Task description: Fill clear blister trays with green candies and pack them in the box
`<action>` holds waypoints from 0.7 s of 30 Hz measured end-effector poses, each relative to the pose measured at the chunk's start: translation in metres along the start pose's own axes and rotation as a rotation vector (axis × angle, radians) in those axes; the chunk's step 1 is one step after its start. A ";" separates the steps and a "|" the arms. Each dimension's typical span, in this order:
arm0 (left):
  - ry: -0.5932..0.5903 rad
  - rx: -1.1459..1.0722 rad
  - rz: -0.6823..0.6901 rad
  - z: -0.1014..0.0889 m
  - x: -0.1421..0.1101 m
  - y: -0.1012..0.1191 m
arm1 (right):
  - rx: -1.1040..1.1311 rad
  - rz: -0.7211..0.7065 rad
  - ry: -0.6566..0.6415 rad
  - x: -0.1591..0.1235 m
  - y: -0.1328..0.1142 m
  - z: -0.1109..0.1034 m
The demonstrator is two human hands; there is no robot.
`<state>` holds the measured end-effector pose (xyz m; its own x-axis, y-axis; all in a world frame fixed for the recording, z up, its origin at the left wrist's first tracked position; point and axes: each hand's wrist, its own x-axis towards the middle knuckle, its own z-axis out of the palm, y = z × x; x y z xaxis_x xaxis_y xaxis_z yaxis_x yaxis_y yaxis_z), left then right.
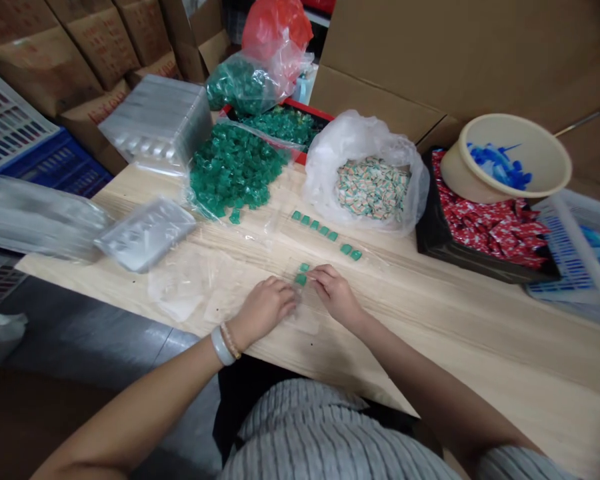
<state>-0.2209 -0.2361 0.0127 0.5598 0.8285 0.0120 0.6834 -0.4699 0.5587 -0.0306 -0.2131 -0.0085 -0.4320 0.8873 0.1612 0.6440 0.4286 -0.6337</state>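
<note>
Two small green pieces, the nearer one [301,279] and the farther one [305,267], lie between my hands in the middle of the wooden table. A thin clear plastic bag [307,321] is spread flat under and beside my fingers. My left hand [269,305] has its fingers curled down at the bag's left side, the tips partly hidden. At the right of the green pieces, my right hand [334,293] has thumb and forefinger pinched together. What sits in that pinch is too small to make out. Beyond the hands runs a slanting row of several green pieces [315,225].
A heap of green pieces [233,170] and a white bag of small printed packets [373,190] stand behind. Clear plastic bags [147,233] are stacked at left. To the right are a black crate of red packets [490,230] and a cream tub [460,163].
</note>
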 end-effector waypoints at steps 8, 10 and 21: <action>0.037 -0.075 0.064 0.007 0.044 -0.010 | -0.235 0.160 0.072 -0.015 -0.008 0.021; 0.053 -0.080 0.059 0.010 0.046 -0.013 | -0.312 0.138 0.090 -0.015 -0.008 0.026; 0.031 -0.044 0.072 0.010 0.046 -0.013 | -0.485 -0.030 -0.040 -0.012 0.000 0.009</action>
<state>-0.2000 -0.1950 -0.0024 0.5918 0.8022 0.0790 0.6202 -0.5158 0.5910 -0.0313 -0.2251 -0.0168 -0.4725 0.8704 0.1383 0.8470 0.4919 -0.2016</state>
